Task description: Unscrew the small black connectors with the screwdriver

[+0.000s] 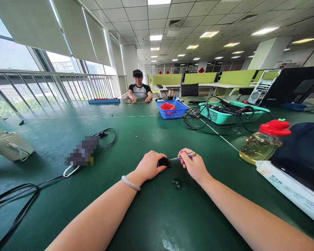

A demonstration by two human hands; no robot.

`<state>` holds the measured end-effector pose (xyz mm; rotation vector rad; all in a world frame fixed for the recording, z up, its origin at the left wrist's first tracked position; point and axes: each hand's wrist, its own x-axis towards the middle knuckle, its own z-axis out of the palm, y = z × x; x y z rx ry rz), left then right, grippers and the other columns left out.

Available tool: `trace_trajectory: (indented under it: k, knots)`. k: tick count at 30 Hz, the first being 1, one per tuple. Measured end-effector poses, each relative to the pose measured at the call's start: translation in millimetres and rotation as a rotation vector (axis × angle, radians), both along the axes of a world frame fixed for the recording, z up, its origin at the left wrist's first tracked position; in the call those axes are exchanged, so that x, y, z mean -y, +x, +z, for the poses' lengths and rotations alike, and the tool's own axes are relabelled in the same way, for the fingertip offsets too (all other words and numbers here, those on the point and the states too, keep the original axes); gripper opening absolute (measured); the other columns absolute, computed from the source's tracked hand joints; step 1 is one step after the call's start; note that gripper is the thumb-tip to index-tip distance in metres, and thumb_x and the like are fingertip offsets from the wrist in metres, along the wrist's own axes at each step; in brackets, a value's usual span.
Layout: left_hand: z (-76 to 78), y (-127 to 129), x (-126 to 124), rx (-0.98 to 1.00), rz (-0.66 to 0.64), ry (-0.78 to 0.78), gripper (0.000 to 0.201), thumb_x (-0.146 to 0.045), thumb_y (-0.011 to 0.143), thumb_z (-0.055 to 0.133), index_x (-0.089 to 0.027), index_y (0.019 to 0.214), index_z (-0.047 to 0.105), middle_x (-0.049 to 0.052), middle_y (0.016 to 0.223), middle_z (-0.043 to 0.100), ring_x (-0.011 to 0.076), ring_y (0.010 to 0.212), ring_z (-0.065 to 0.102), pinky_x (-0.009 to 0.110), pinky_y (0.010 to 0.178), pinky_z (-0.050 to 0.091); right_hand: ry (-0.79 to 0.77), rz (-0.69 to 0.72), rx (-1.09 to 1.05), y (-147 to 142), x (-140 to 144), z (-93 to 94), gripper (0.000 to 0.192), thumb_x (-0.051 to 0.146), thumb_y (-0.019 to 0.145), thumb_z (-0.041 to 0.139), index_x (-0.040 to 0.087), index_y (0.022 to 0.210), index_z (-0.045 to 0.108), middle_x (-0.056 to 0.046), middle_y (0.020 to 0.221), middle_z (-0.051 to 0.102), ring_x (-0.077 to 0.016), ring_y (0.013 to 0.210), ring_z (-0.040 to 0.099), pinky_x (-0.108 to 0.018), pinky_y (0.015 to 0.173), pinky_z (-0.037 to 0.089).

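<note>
On the green table (157, 216) my left hand (149, 165) presses down on a small black part (163, 162), with a pale bangle on its wrist. My right hand (193, 166) grips a thin silver screwdriver (183, 157) whose tip points left into that black part. A second small black piece (176, 182) lies loose on the table just in front of my hands, between my wrists.
A black cable (21, 195) runs along the left, past a blurred object (82, 151) and a beige pouch (9, 143). At right lie a red-capped bottle (264, 143), a dark cloth and a white box. Blue (171, 111) and teal (225, 116) baskets stand farther back; a person (139, 90) sits at the far end.
</note>
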<state>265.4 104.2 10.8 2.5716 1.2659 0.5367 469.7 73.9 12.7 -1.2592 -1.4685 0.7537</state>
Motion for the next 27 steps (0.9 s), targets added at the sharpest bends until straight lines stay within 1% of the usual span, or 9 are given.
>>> trace_trajectory:
  k: [3, 5, 11, 14, 18, 23, 25, 27]
  knots:
    - [-0.3, 0.1, -0.2, -0.005, -0.002, -0.010, 0.035, -0.036, 0.084, 0.066, -0.027, 0.117, 0.063, 0.004, 0.107, 0.070, 0.0257, 0.106, 0.057, 0.041, 0.096, 0.046, 0.043, -0.027, -0.084, 1.0, 1.9, 0.8, 0.037, 0.053, 0.088, 0.047, 0.021, 0.070, 0.056, 0.002, 0.054, 0.050, -0.0136, 0.048, 0.048, -0.027, 0.049, 0.040]
    - [-0.7, 0.2, -0.4, -0.002, -0.003, -0.008, 0.034, -0.036, 0.084, 0.066, -0.027, 0.117, 0.063, 0.004, 0.107, 0.070, 0.0255, 0.106, 0.057, 0.041, 0.096, 0.046, 0.065, -0.012, -0.084, 1.7, 3.2, 0.7, 0.036, 0.051, 0.089, 0.046, 0.021, 0.070, 0.056, 0.002, 0.055, 0.049, -0.0135, 0.049, 0.047, -0.027, 0.048, 0.039]
    - [-1.1, 0.1, -0.1, 0.004, 0.001, 0.004, 0.034, -0.036, 0.084, 0.067, -0.027, 0.117, 0.063, 0.004, 0.106, 0.070, 0.0252, 0.104, 0.058, 0.040, 0.096, 0.046, 0.108, 0.033, 0.063, 0.6, 4.3, -1.6, 0.033, 0.045, 0.092, 0.042, 0.022, 0.073, 0.057, 0.002, 0.057, 0.050, -0.0146, 0.053, 0.048, -0.028, 0.053, 0.038]
    - [-0.6, -0.3, 0.6, 0.003, 0.004, 0.001, 0.034, -0.036, 0.084, 0.066, -0.027, 0.117, 0.063, 0.004, 0.106, 0.070, 0.0255, 0.105, 0.058, 0.040, 0.095, 0.046, 0.094, 0.046, 0.086, 0.0, 4.1, -0.4, 0.032, 0.043, 0.092, 0.042, 0.022, 0.073, 0.056, 0.002, 0.058, 0.051, -0.0150, 0.053, 0.049, -0.028, 0.054, 0.037]
    - [-0.9, -0.3, 0.4, 0.007, 0.000, 0.006, 0.035, -0.035, 0.084, 0.066, -0.026, 0.118, 0.062, 0.004, 0.110, 0.069, 0.0254, 0.105, 0.058, 0.041, 0.096, 0.046, 0.048, 0.066, 0.053, 0.1, 3.3, 1.3, 0.031, 0.042, 0.091, 0.042, 0.022, 0.073, 0.056, 0.002, 0.058, 0.050, -0.0149, 0.053, 0.049, -0.027, 0.053, 0.038]
    - [0.9, 0.7, 1.3, 0.063, -0.016, 0.025, 0.034, -0.033, 0.087, 0.062, -0.025, 0.121, 0.061, 0.005, 0.115, 0.067, 0.0238, 0.105, 0.058, 0.040, 0.097, 0.047, 0.037, 0.086, 0.018, -0.1, 2.4, 0.5, 0.029, 0.042, 0.091, 0.044, 0.022, 0.074, 0.057, 0.003, 0.057, 0.050, -0.0142, 0.052, 0.048, -0.027, 0.052, 0.037]
    - [1.9, 1.2, 2.5, 0.099, -0.017, 0.033, 0.034, -0.030, 0.089, 0.060, -0.025, 0.122, 0.060, 0.005, 0.116, 0.065, 0.0230, 0.106, 0.058, 0.039, 0.098, 0.048, 0.033, 0.087, -0.028, -0.8, 2.5, 0.8, 0.030, 0.043, 0.091, 0.046, 0.021, 0.074, 0.058, 0.003, 0.057, 0.050, -0.0138, 0.052, 0.048, -0.027, 0.052, 0.038]
    - [1.8, 1.8, 3.1, 0.138, -0.010, 0.044, 0.035, -0.028, 0.090, 0.057, -0.025, 0.125, 0.058, 0.006, 0.119, 0.062, 0.0226, 0.110, 0.057, 0.039, 0.100, 0.047, 0.049, 0.061, -0.126, -1.2, 2.3, 1.7, 0.033, 0.046, 0.090, 0.049, 0.021, 0.071, 0.058, 0.002, 0.056, 0.050, -0.0130, 0.051, 0.048, -0.026, 0.051, 0.039]
